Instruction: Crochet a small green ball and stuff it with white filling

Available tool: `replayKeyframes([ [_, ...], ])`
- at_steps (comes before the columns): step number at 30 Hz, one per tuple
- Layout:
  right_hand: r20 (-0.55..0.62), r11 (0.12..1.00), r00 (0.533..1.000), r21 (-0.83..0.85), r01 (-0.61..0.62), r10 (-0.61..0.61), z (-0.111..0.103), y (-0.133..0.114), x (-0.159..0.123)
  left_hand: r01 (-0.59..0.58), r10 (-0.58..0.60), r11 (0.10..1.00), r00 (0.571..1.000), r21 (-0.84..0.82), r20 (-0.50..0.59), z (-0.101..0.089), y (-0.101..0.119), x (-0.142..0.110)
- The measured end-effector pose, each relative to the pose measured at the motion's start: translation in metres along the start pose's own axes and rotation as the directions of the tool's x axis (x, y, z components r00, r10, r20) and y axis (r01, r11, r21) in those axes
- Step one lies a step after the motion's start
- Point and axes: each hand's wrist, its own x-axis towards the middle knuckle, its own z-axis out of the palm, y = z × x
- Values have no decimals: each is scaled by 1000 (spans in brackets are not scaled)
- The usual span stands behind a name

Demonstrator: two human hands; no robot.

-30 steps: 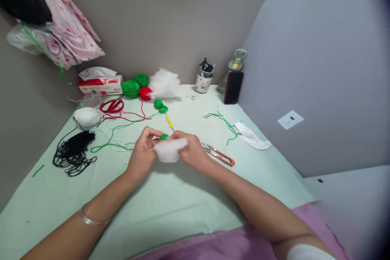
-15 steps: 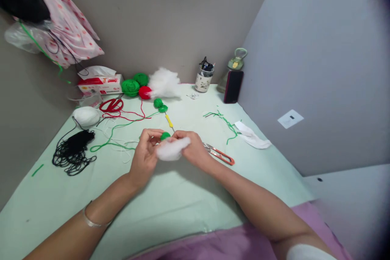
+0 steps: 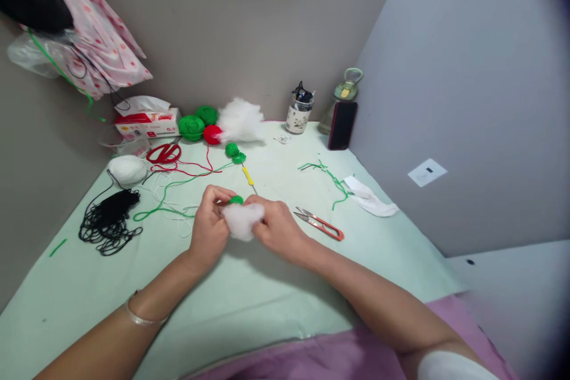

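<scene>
Between my two hands, over the middle of the table, is a tuft of white stuffing (image 3: 243, 222). My left hand (image 3: 210, 227) is closed around a small green crocheted piece (image 3: 236, 199), which shows just behind the stuffing. The fingers of my right hand (image 3: 276, 224) pinch the stuffing from the right and press it against the green piece. Beyond my hands lies a crochet hook with a yellow grip (image 3: 247, 176), next to small green yarn balls (image 3: 235, 153). To the right of my right hand rest thread snips with orange handles (image 3: 327, 228).
White fibre filling (image 3: 240, 122) sits at the back beside green yarn balls (image 3: 191, 127) and a red ball (image 3: 212, 134). Red scissors (image 3: 164, 153), white yarn (image 3: 127, 170) and tangled black yarn (image 3: 113, 214) lie left. A phone (image 3: 342, 124) leans against a bottle (image 3: 346, 90), near a pen jar (image 3: 298, 116).
My right hand has moved slightly left, bringing the stuffing closer to my left hand. The tuft looks more bunched up, and the snips' blades now show fully.
</scene>
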Motion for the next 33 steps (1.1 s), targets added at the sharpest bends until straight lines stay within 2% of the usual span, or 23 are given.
replayKeyframes([
  [6, -50, 992, 996, 114, -62, 68, -8, 16, 12, 62, -58, 997, 995, -38, 76, -1, 4, -4],
  [12, -55, 986, 997, 162, -51, 61, -4, 38, 23, 142, -130, 986, 983, -84, 130, -2, 3, -2],
  [18, -21, 996, 1000, 92, -4, 5, 2, 31, 17, 207, -195, 973, 973, -100, 122, -2, 3, 2],
  [25, 24, 999, 1000, -32, 16, -15, 12, 16, 7, 201, -199, 979, 978, -30, 61, -4, -2, 5],
  [33, -28, 997, 997, -13, -77, 77, 3, 32, 22, 182, -176, 981, 981, -73, 88, 1, 2, -1],
])
